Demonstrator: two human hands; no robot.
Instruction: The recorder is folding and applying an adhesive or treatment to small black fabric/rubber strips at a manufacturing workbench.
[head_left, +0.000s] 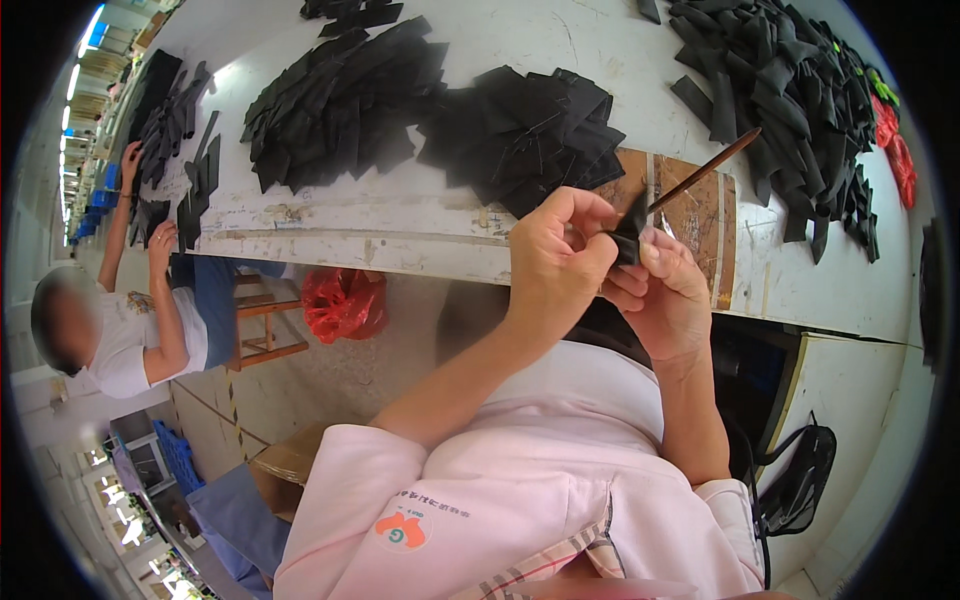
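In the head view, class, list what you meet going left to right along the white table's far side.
A co-worker's hand on small black pieces → first big black pile → second black pile → thin brown stick held in the right hand → largest black heap → red pieces.

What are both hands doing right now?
Left hand: closed, pinching the small black piece.
Right hand: closed, holding the thin brown stick against that piece.

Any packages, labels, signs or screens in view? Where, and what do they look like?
Printed logo: on the pink apron, bottom centre; orange-red rounded shape with a green touch.
Red plastic bag: under the table edge beside a wooden stool; crumpled, shiny.
Cardboard box: on the floor lower left; brown.
No screens or signs that I can make out.
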